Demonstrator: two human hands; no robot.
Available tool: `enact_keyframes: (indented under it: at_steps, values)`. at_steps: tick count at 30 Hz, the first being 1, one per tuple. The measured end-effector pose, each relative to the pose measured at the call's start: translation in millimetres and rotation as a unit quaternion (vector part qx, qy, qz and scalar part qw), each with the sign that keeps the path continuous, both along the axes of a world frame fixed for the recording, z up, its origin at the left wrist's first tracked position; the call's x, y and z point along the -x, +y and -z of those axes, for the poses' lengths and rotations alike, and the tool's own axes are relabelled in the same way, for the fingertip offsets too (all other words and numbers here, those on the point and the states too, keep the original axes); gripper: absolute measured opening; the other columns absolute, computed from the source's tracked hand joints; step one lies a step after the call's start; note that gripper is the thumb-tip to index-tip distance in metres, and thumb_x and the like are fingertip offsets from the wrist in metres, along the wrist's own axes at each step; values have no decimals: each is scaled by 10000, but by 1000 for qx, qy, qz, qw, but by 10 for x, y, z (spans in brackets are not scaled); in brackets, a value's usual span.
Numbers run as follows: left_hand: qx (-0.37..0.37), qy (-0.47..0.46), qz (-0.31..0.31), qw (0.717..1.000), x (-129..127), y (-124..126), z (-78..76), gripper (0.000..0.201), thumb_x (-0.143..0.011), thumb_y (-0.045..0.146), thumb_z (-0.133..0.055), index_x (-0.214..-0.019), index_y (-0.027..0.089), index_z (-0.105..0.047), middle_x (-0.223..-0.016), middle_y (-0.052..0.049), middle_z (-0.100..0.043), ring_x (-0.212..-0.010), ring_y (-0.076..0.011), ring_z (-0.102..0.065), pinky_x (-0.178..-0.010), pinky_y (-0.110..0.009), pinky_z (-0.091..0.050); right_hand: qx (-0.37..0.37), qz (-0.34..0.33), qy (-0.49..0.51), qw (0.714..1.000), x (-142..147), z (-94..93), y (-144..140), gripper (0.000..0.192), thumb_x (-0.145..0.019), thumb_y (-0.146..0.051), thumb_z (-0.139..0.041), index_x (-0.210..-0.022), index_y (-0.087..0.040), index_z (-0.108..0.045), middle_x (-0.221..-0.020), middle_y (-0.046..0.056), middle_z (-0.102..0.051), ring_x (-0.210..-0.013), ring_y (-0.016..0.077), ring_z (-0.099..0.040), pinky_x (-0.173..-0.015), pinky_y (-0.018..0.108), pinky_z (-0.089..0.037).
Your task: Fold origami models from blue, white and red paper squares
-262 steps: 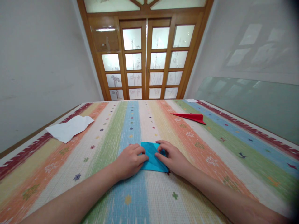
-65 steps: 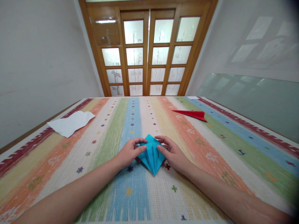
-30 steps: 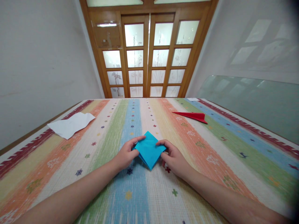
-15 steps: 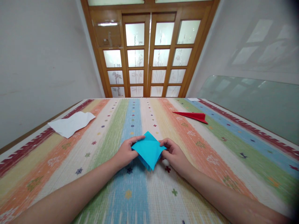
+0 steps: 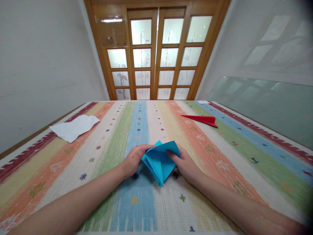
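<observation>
The blue paper is pinched at its left edge by the left hand and at its right by the right hand, just above the striped cloth. Many folds are made; a flap is opened, so more seem left. A red paper plane and a white sheet lie well apart. Nothing is in the way.

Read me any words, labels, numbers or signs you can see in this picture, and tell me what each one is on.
None: no readable text shows anywhere.
The blue folded paper held by the left hand and right hand is plain.
The red paper plane and white paper are blank.
The striped tablecloth bears only small star and cross motifs.
</observation>
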State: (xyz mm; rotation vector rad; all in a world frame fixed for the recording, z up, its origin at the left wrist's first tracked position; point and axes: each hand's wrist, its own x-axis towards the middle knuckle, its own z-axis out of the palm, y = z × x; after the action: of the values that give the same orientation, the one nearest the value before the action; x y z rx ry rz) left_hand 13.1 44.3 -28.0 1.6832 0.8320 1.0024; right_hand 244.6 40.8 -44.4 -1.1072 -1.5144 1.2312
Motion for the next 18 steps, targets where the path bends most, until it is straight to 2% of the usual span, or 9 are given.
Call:
enact_keyframes:
  at_steps: [2, 4, 7, 11, 14, 18]
  values:
    - [21, -8, -6, 1000, -4, 1, 1, 624, -958, 674, -356, -1118, 214, -746, -1143, -99, -731, -1130, -287, -637, -1036, -403, -453, 6, -1, 10, 1000, -7, 33, 16, 281, -923, -490, -599, -1044, -238, -630, -988, 60, -670, -961, 268, -632, -835, 396, -515]
    - [24, 1, -15, 1000, -9, 14, 17, 537, -955, 618, -429, -1124, 213, -739, -1142, -95, -730, -1130, -283, -633, -1037, -398, -447, 5, -5, 15, 1000, -9, 49, 25, 286, -921, -492, -604, -1056, -242, -637, -994, 61, -674, -972, 273, -634, -845, 399, -517]
    - [22, 13, -12, 1000, -20, 36, 59, 413, -933, 490, -560, -1199, 201, -688, -1181, -99, -708, -1103, -267, -632, -996, -387, -460, -9, -7, 9, 1000, -4, 47, 24, 249, -923, -481, -603, -987, -242, -632, -928, 54, -665, -958, 272, -629, -832, 399, -516]
    - [34, 21, -10, 999, -41, 34, 95, 401, -932, 446, -590, -1222, 175, -646, -1107, -106, -709, -973, -237, -646, -869, -355, -493, -14, -18, 12, 1000, 3, 41, 19, 215, -928, -452, -605, -963, -240, -628, -934, 45, -653, -948, 258, -622, -840, 393, -504]
    - [48, 22, -12, 999, -58, 27, 90, 391, -916, 446, -616, -1186, 164, -646, -997, -88, -710, -858, -210, -645, -777, -322, -495, -14, -29, 12, 999, 9, 36, 12, 208, -934, -446, -601, -952, -240, -610, -917, 34, -638, -921, 244, -615, -827, 378, -492]
    - [43, 14, -27, 999, -77, 55, 113, 318, -907, 411, -629, -1101, 161, -660, -965, -75, -699, -838, -194, -638, -768, -305, -485, -15, -44, -10, 999, 25, -31, -34, 263, -922, -495, -609, -895, -237, -563, -863, 22, -608, -871, 231, -589, -779, 348, -471]
